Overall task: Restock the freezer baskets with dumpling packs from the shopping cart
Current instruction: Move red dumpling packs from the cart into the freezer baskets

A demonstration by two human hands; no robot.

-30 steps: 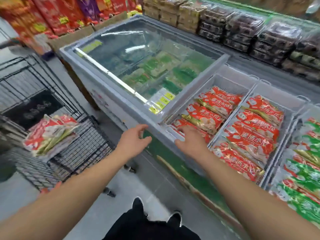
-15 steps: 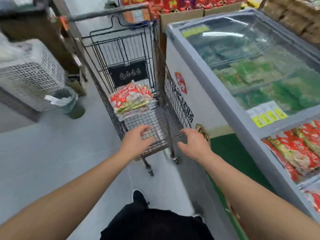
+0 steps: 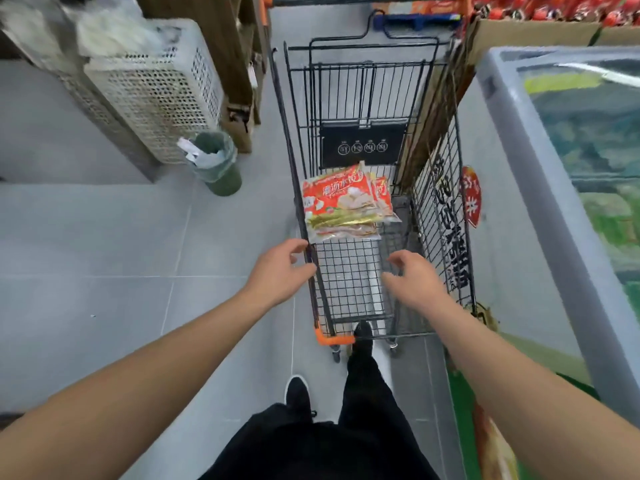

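Above the cart floor I am holding my left hand point(image 3: 282, 271) and right hand point(image 3: 414, 280) loosely curled, both gripping nothing | dumpling packs point(image 3: 344, 204) are lying stacked in the shopping cart point(image 3: 349, 282), beyond my fingertips | count: two hands, one cart, at least two packs | risk: slick packs may be sliding apart if I lift the stack unevenly.

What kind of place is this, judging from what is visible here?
Most likely a supermarket or grocery shop aisle. A wire shopping cart holds red dumpling packs, a glass-topped chest freezer stands to its right, and cartons of red packaged goods sit behind.
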